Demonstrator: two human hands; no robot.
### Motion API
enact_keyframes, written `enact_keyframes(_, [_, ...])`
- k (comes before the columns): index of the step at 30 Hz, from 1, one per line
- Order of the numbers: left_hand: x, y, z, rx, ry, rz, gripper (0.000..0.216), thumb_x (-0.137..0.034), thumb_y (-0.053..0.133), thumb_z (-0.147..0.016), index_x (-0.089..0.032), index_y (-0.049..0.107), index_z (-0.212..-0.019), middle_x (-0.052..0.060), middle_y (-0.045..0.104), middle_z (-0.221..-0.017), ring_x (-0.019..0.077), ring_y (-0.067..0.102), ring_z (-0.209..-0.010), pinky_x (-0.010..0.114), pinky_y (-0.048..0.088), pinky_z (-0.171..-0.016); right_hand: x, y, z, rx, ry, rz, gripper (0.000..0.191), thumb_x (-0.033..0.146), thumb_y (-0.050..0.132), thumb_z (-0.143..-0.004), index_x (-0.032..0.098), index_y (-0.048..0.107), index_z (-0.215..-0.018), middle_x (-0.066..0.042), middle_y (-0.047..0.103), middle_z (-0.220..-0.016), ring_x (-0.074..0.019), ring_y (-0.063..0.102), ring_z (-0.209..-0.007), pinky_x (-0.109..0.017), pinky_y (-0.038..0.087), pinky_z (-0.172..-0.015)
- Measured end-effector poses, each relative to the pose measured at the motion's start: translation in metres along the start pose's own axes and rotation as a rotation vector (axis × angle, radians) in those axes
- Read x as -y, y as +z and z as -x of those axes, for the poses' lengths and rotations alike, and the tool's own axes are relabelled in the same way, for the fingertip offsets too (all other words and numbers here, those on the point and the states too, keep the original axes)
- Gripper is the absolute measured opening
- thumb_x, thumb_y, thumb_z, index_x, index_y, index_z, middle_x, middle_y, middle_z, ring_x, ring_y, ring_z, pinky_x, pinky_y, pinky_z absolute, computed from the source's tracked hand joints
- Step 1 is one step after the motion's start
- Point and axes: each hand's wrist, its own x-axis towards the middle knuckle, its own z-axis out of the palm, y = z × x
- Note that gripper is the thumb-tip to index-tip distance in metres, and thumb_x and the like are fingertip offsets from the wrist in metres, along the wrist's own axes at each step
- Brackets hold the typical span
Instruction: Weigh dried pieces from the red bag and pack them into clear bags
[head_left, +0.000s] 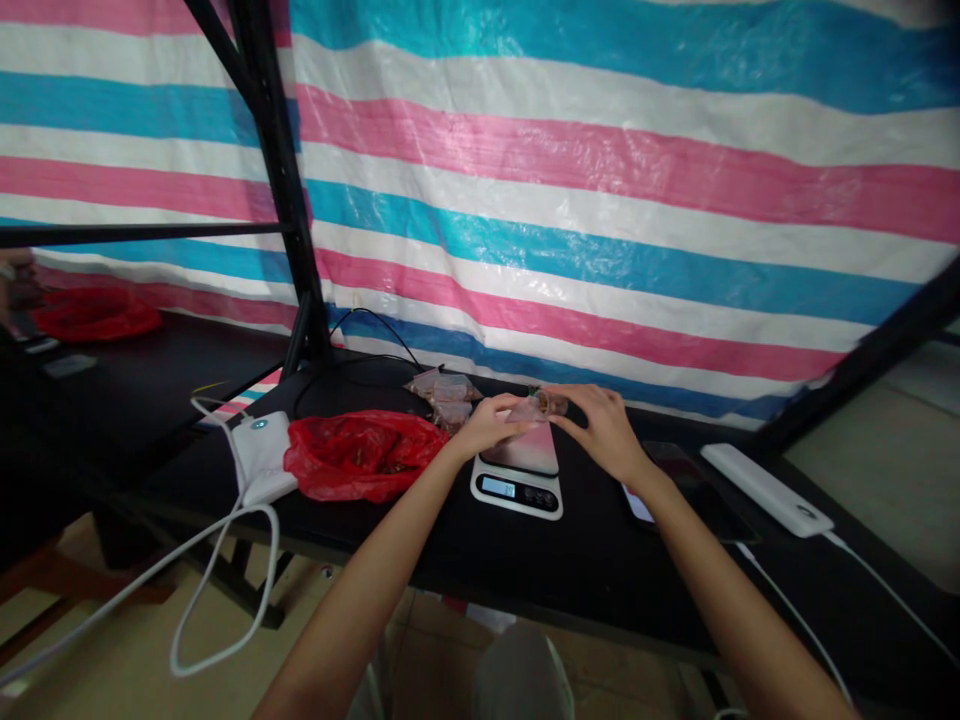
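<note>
Above the kitchen scale point(517, 490), my left hand point(486, 428) pinches a small clear plastic bag point(527, 411). Fingers closed, my right hand point(604, 430) grips a small clear cup point(555, 403), tipped on its side against the bag. What is inside the cup is too small to make out. The scale has a metal plate and a lit display whose digits are blurred. Left of it lies an open red plastic bag point(360, 455) with small brownish pieces inside. Several filled clear bags point(448, 392) are heaped behind my left hand.
A white power strip point(262, 455) with a looping cable lies at the left. To the right are a dark tablet-like device point(697, 490), a phone partly under my forearm, and a white power bank point(766, 488) with a cable. A black frame post point(274, 150) rises behind. Another person's hand point(21, 280) shows far left.
</note>
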Motion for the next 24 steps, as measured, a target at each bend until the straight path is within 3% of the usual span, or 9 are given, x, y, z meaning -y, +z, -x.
enact_keyframes(7, [0.003, -0.004, 0.002, -0.025, -0.104, 0.282, 0.049, -0.043, 0.069, -0.068, -0.009, 0.063, -0.102, 0.008, 0.067, -0.094, 0.0181, 0.061, -0.085, 0.029, 0.046, -0.079, 0.025, -0.028, -0.035, 0.091, -0.334, 0.395, 0.029, 0.021, 0.049, -0.087, 0.022, 0.055, -0.115, -0.008, 0.062, -0.112, -0.0240, 0.051, -0.103, -0.041, 0.027, -0.090])
enact_keyframes(13, [0.001, -0.010, 0.001, -0.060, -0.097, 0.217, 0.052, -0.041, 0.069, -0.068, -0.010, 0.062, -0.109, 0.011, 0.067, -0.100, 0.0195, 0.062, -0.089, 0.029, 0.046, -0.081, 0.027, -0.035, -0.036, 0.093, -0.414, 0.533, 0.042, 0.007, 0.042, -0.085, 0.016, 0.048, -0.125, -0.013, 0.059, -0.114, -0.0249, 0.051, -0.102, -0.040, 0.031, -0.089])
enact_keyframes(16, [0.004, -0.008, 0.000, -0.105, -0.064, 0.054, 0.047, -0.039, 0.069, -0.069, -0.009, 0.064, -0.105, 0.012, 0.067, -0.102, 0.0199, 0.061, -0.092, 0.030, 0.045, -0.084, 0.022, -0.036, -0.029, 0.004, -0.237, 0.241, 0.035, 0.020, 0.047, -0.086, 0.019, 0.051, -0.120, -0.012, 0.058, -0.113, -0.0250, 0.052, -0.104, -0.041, 0.036, -0.088])
enact_keyframes(20, [0.014, 0.001, 0.001, -0.073, -0.034, -0.238, 0.048, -0.039, 0.070, -0.067, -0.014, 0.063, -0.108, 0.010, 0.065, -0.107, 0.0212, 0.058, -0.098, 0.033, 0.044, -0.089, 0.038, -0.041, -0.002, -0.109, 0.063, -0.607, 0.041, 0.042, 0.052, -0.083, 0.028, 0.046, -0.121, -0.007, 0.060, -0.111, -0.0232, 0.058, -0.096, -0.041, 0.044, -0.084])
enact_keyframes(22, [0.016, 0.005, 0.002, -0.063, -0.035, -0.408, 0.052, -0.042, 0.071, -0.066, -0.018, 0.061, -0.112, 0.008, 0.062, -0.114, 0.0232, 0.054, -0.107, 0.036, 0.040, -0.095, 0.055, -0.043, 0.038, -0.089, 0.177, -0.962, 0.046, 0.048, 0.047, -0.084, 0.034, 0.039, -0.127, -0.005, 0.059, -0.115, -0.0243, 0.059, -0.097, -0.044, 0.044, -0.086])
enact_keyframes(24, [0.014, 0.006, 0.003, -0.123, -0.041, -0.520, 0.055, -0.045, 0.068, -0.068, -0.020, 0.058, -0.116, 0.008, 0.057, -0.121, 0.0241, 0.049, -0.114, 0.037, 0.037, -0.099, 0.075, -0.042, 0.101, -0.112, 0.235, -1.166, 0.055, 0.057, 0.047, -0.080, 0.037, 0.035, -0.130, -0.005, 0.059, -0.115, -0.0281, 0.057, -0.103, -0.050, 0.043, -0.089])
